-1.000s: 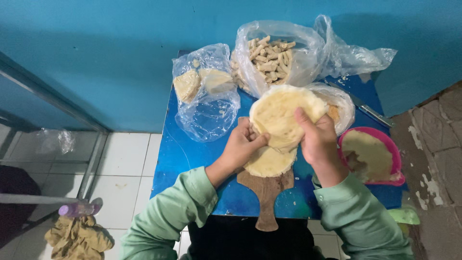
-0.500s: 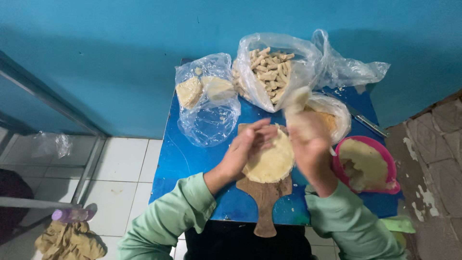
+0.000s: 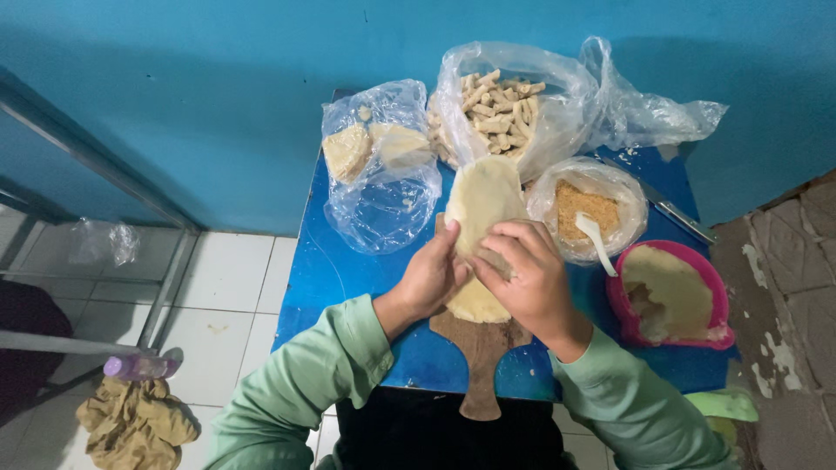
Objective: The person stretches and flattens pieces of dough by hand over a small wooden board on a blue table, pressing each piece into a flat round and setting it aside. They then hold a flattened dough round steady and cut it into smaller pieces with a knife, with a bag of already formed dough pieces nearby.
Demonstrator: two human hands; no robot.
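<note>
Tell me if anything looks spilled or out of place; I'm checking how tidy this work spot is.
Little stands out on the blue table. The knife lies near the right edge by the pink bowl. On the floor, a crumpled cloth and a purple bottle lie on the tiles.

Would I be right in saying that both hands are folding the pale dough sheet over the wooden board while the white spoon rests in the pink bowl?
Not quite: the head view shows the white spoon in the bag of brown crumbs, not the pink bowl. Both the left hand and right hand do fold the dough sheet over the wooden board.
</note>
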